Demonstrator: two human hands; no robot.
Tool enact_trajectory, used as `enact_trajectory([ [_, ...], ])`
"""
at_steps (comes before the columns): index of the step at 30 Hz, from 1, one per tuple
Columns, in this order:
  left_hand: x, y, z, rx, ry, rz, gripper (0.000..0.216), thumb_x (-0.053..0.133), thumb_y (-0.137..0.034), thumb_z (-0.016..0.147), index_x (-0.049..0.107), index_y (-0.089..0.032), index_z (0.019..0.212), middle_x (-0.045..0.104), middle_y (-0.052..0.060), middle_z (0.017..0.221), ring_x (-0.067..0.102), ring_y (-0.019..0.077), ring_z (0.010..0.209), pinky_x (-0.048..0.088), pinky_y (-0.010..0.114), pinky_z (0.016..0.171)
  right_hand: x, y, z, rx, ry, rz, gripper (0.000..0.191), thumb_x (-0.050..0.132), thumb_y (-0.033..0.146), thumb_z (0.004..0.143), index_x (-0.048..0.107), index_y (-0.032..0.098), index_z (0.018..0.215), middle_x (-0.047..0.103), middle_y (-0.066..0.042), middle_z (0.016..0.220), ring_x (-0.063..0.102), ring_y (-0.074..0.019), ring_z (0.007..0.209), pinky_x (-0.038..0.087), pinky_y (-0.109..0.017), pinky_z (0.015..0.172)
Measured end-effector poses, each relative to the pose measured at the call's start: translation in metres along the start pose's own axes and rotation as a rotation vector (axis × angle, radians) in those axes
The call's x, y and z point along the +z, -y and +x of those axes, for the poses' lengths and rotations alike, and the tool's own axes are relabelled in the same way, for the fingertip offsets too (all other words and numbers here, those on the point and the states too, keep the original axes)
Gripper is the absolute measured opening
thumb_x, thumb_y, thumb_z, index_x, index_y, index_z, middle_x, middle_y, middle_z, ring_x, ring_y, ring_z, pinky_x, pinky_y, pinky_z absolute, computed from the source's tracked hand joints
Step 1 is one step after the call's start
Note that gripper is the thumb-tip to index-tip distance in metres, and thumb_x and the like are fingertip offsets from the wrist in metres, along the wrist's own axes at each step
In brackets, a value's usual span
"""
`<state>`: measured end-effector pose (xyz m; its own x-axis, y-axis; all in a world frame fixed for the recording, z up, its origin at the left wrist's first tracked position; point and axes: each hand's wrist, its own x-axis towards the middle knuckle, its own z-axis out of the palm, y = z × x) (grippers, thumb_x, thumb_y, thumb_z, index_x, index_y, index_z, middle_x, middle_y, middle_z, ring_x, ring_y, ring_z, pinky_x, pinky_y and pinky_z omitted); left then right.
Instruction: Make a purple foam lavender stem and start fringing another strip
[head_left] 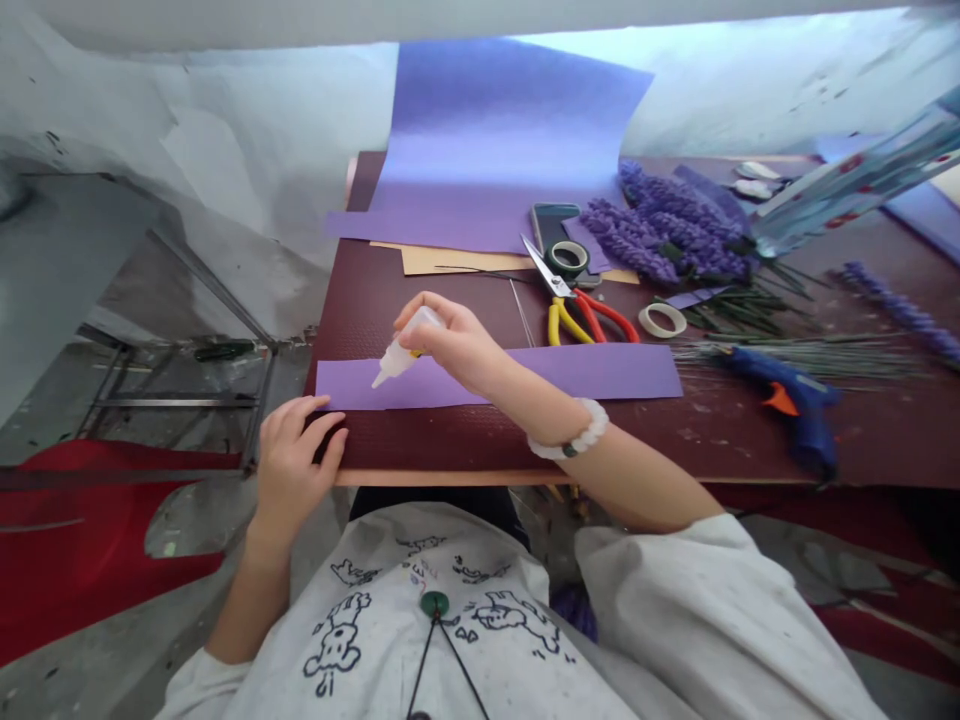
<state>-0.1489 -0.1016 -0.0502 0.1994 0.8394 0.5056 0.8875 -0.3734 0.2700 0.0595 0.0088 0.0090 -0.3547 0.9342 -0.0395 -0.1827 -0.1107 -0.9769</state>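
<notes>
Holding 1 glue bottle (pixel 397 350) | right hand (pixel 454 345) | 1 purple strip (pixel 499 378) | left hand (pixel 294 462) beside

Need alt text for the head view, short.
A person's right hand tilts a clear squeeze bottle over a long purple paper strip on a dark red work board, with the left hand beside the strip's near corner. Farther along lie red-and-yellow-handled scissors, a blue glue gun and purple flower stems.

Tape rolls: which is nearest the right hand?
The dark-edged roll by the scissors' blades, closest to the right hand holding the glue bottle; the pale roll lies farther right.
</notes>
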Motion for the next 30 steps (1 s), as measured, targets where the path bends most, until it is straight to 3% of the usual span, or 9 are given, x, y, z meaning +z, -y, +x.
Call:
enact_trajectory([
  [7,0.010,0.000,-0.005,-0.037,-0.043,-0.062,0.017,0.054,-0.021,0.085,0.067,-0.017,0.096,0.061,0.011,0.105,0.054,0.0256,0.105,0.043,0.043,0.094,0.034,-0.011,0.018,-0.038,0.157,0.153,0.023,0.056,0.012,0.050,0.044,0.021,0.067,0.047,0.010,0.057,0.044,-0.0063,0.051,0.033,-0.023,0.051],
  [10,0.012,-0.001,-0.007,-0.056,-0.070,-0.058,0.018,0.054,-0.020,0.086,0.068,-0.017,0.096,0.059,0.011,0.104,0.052,0.0252,0.103,0.043,0.043,0.093,0.050,-0.018,0.026,-0.068,0.196,0.183,0.014,0.057,0.023,0.062,0.044,0.021,0.063,0.046,0.008,0.054,0.045,-0.0072,0.047,0.034,-0.024,0.049],
  [15,0.014,-0.002,-0.012,-0.081,-0.130,-0.057,0.018,0.054,-0.018,0.085,0.069,-0.018,0.096,0.057,0.010,0.099,0.052,0.0235,0.099,0.043,0.041,0.090,0.078,-0.025,0.036,-0.200,0.195,0.160,0.041,0.048,0.044,0.083,0.039,0.022,0.050,0.041,0.005,0.043,0.042,-0.0081,0.043,0.035,-0.025,0.048],
  [18,0.014,-0.003,-0.015,-0.092,-0.186,-0.057,0.015,0.055,-0.016,0.083,0.069,-0.018,0.090,0.057,0.009,0.092,0.053,0.0217,0.092,0.044,0.039,0.085,0.091,-0.026,0.038,-0.243,0.174,0.178,0.042,0.046,0.043,0.086,0.041,0.022,0.051,0.043,0.005,0.041,0.042,-0.0083,0.042,0.036,-0.024,0.048],
  [30,0.013,-0.006,-0.013,-0.130,-0.207,-0.080,0.012,0.057,-0.014,0.082,0.067,-0.018,0.085,0.060,0.007,0.088,0.054,0.0213,0.089,0.044,0.038,0.084,0.112,-0.028,0.034,-0.076,0.207,0.166,0.055,0.027,0.038,0.096,0.039,0.023,0.045,0.043,0.001,0.036,0.036,-0.0082,0.038,0.033,-0.021,0.041],
])
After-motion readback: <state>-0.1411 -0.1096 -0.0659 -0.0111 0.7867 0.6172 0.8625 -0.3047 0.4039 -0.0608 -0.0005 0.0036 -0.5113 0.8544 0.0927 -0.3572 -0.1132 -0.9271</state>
